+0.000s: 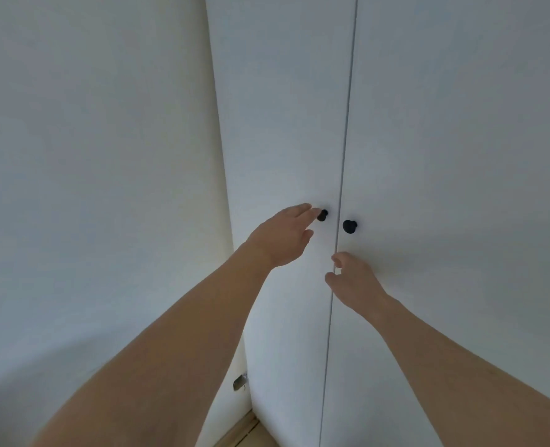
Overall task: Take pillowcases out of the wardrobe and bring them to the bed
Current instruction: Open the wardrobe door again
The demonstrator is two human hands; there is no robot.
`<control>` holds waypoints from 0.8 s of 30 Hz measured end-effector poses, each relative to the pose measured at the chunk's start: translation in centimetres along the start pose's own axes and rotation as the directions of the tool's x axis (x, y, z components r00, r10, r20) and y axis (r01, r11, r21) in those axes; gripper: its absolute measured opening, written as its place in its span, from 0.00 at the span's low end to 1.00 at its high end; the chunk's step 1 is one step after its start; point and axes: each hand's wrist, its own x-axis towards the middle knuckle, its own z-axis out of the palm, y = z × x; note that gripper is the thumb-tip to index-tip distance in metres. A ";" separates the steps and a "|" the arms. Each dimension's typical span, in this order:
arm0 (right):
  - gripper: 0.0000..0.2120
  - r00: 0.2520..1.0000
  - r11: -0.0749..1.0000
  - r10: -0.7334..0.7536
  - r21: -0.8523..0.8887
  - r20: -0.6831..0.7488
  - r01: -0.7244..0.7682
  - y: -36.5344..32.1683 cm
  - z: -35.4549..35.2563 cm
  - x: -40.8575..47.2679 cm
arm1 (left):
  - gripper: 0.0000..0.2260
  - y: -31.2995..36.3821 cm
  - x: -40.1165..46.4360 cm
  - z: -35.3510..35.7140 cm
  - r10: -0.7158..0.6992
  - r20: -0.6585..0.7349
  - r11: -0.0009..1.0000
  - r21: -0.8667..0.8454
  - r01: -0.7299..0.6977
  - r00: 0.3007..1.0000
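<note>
A plain white wall [90,156] fills the left side. Next comes the white wardrobe [460,140], with its 2 doors closed. No pillowcases show. The left hand [281,237] reaches up with loose, spread fingers, and its fingertips touch the left black knob [322,215]. The right black knob [350,226] is bare. Below it the right hand [354,282] floats, fingers curled loosely, holding nothing.

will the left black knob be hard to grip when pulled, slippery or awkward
Probably a little awkward: the left black knob looks small and round, so it likely takes a fingertip pinch. The left hand is open, fingertips just reaching it. Its flared head should resist slipping. The left wardrobe door looks rigid and will likely swing.
</note>
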 end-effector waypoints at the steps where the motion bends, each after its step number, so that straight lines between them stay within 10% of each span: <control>1: 0.22 1.000 1.000 0.018 0.019 -0.010 -0.018 0.2 -0.1 0.4 | 0.21 0.1 0.9 0.1 0.009 0.003 1.000 -0.013 -0.009 1.000; 15: 0.08 0.986 0.988 0.015 0.155 -0.163 0.011 -0.1 1.3 1.7 | 0.17 0.8 2.2 0.4 -0.066 -0.051 0.992 -0.116 0.060 0.997; 24: 0.07 0.972 0.981 -0.181 0.041 -0.150 0.189 -2.3 2.8 0.9 | 0.24 -1.0 -1.2 -1.5 -0.119 -0.277 0.945 0.263 0.195 0.953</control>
